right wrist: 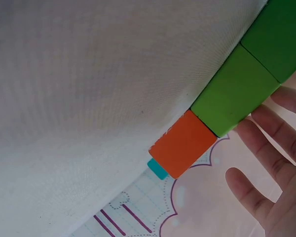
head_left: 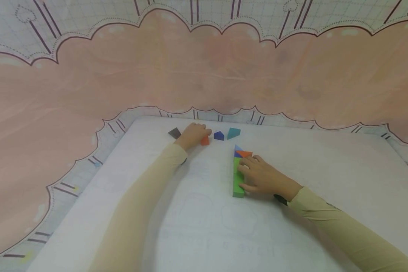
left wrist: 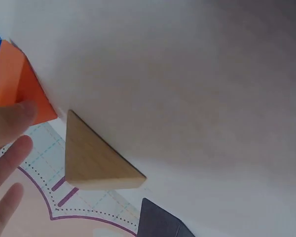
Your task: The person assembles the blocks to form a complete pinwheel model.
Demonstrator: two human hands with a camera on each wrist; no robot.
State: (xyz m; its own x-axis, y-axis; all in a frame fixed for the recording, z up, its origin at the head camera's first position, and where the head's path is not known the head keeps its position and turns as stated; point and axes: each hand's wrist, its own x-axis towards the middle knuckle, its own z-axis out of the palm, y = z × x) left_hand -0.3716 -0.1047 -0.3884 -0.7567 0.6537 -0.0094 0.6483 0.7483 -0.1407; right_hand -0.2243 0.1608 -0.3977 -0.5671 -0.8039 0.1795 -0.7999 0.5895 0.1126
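Observation:
Near the far edge of the white tabletop, my left hand (head_left: 193, 135) pinches an orange block (head_left: 205, 141). Its thumb lies on the face of that orange block (left wrist: 32, 91) in the left wrist view, other fingers spread beside it. My right hand (head_left: 263, 175) rests along the right side of a row of blocks, extended fingertips touching the light green block (right wrist: 232, 91). A darker green block (right wrist: 281, 37) adjoins it, and an orange block (right wrist: 183, 144) sits at its other end. In the head view, this orange triangle (head_left: 244, 153) lies beside blue pieces (head_left: 237, 148).
A dark grey block (head_left: 174, 132) lies left of my left hand. To its right are a dark blue block (head_left: 219, 135) and a teal block (head_left: 234, 133). The left wrist view shows a bare-wood triangle (left wrist: 96, 155). Patterned cloth (head_left: 204, 71) stands behind the table.

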